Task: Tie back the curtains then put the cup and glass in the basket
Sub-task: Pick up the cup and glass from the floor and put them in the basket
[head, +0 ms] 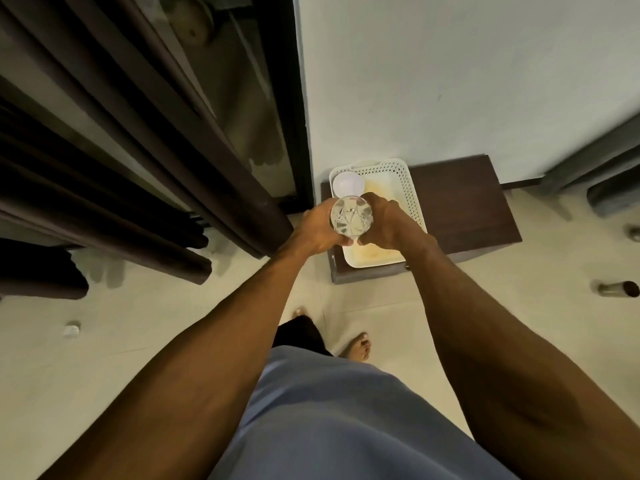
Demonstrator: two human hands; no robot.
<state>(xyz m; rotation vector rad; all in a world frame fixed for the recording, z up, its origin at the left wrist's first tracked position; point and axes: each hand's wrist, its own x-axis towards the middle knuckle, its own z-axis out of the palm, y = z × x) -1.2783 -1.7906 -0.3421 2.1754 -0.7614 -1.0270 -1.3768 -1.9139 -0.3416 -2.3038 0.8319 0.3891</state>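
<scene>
Your left hand (317, 232) and right hand (382, 221) both grasp the glass (351, 216) above the basket (412, 199). Lower carelessly and it strikes the cup (347, 184) inside.

The cup (348, 183) takes the far-left corner of the basket (414, 199); the rest of its floor lies open from above, below the glass (351, 216) gripped by left hand (317, 232) and right hand (389, 220); curtains (145, 157) crowd the left; the wall (450, 81) stands just behind; the tabletop (464, 206) gives room rightward.
</scene>
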